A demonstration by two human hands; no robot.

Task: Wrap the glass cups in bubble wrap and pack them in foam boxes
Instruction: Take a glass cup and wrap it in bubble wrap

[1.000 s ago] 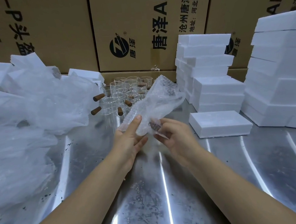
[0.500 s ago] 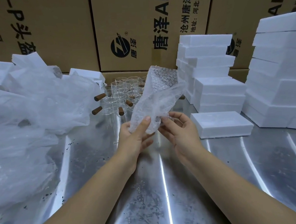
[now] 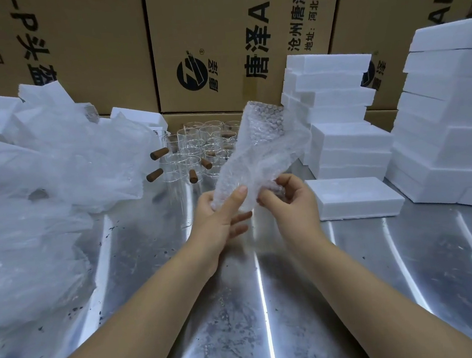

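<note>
Above the middle of the scuffed, shiny steel counter (image 3: 241,308), both hands meet on a clear, crumpled bubble wrap sheet (image 3: 258,153). The left hand (image 3: 220,212) pinches its lower edge between the thumb and curled fingers. The right hand (image 3: 292,202) pinches the same edge just beside it, fingers bent round the plastic. The bubble wrap sheet rises from the hands and leans toward the far edge, its upper end free in the air. Whether a cup lies inside it I cannot tell.

Behind it, near the middle of the far edge, a tight cluster of clear glass cups (image 3: 200,147) stands upright, with short brown stub handles (image 3: 159,153) sticking out sideways. A heap of thin translucent plastic bags (image 3: 42,183) covers the left edge and far left corner and reaches up to the cups' left side.

Toward the right edge a single flat white foam box (image 3: 355,199) lies just beside the right hand, in front of a leaning stack of white foam boxes (image 3: 340,111). A taller stack of the same boxes (image 3: 448,118) fills the far right corner. Brown cardboard cartons (image 3: 95,48) with black print wall off the far edge. Open steel shows from the hands down to the near edge and along the right edge in front of the stacks.
</note>
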